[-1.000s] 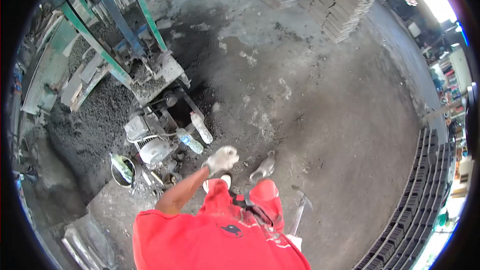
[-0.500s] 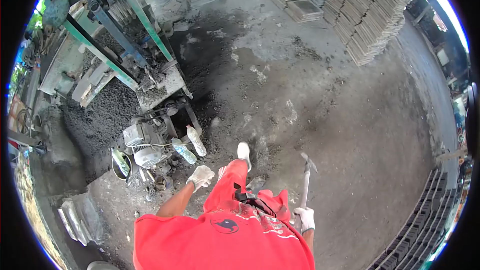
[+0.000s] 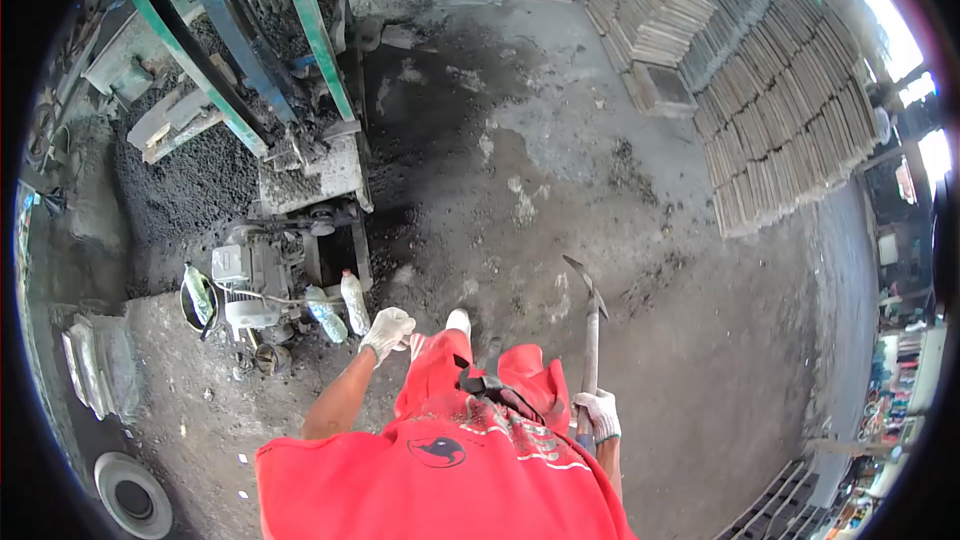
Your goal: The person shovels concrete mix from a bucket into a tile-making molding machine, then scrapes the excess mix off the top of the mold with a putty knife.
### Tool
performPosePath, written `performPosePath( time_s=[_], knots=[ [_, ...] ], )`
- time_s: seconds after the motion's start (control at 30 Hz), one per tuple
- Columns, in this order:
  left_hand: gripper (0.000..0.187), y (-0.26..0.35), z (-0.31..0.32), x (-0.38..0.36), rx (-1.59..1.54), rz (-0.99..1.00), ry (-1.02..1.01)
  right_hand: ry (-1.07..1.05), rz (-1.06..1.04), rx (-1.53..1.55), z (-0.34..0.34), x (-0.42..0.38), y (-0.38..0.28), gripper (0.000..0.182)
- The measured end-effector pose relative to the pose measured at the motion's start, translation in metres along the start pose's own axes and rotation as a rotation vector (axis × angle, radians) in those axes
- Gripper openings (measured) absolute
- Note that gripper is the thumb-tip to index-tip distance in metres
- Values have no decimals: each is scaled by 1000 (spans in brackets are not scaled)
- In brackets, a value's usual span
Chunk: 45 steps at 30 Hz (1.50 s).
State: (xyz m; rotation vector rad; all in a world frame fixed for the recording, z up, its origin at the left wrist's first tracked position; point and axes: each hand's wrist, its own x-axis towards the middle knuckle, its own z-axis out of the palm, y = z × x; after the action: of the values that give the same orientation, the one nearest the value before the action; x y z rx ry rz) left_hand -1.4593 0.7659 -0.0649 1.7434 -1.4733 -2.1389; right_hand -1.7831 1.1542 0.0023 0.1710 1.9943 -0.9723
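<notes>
My right hand (image 3: 598, 414), in a white knit glove, is wrapped round the handle of a pickaxe (image 3: 591, 355). The tool points forward, its curved metal head away from me and above the floor. My left hand (image 3: 388, 334), gloved too, hangs in front of my left side with fingers curled in and nothing visible in them. Nearest to it in the view are a whitish plastic bottle (image 3: 354, 302) with a red cap and a clear bluish bottle (image 3: 325, 314). Both stand beside an electric motor (image 3: 248, 285).
A green-framed machine (image 3: 315, 30) rises at the left beside a dark heap of loose material (image 3: 180, 175). Tall stacks of flat boards (image 3: 790, 110) line the back right. A bucket (image 3: 198, 298) and a tire (image 3: 133, 495) lie left. Crumbs litter the concrete floor (image 3: 480, 210).
The machine, bottles and stacks have shifted in view as I step forward and turn. The pickaxe head has swung up and slightly left; my right hand still grips its handle.
</notes>
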Motion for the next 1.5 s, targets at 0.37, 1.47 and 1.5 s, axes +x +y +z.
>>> performPosePath(
  time_s=[0.37,1.47,1.5],
  knots=[
    [12,115,29,94,-217,-91,207,-153,-2,-162,-10,128,-215,19],
    [13,665,221,627,-1341,-122,246,-33,-987,-1313,28,374,-910,64],
    [12,670,218,636,-1363,-110,229,39,-1010,-1277,20,383,-919,65]
  ],
)
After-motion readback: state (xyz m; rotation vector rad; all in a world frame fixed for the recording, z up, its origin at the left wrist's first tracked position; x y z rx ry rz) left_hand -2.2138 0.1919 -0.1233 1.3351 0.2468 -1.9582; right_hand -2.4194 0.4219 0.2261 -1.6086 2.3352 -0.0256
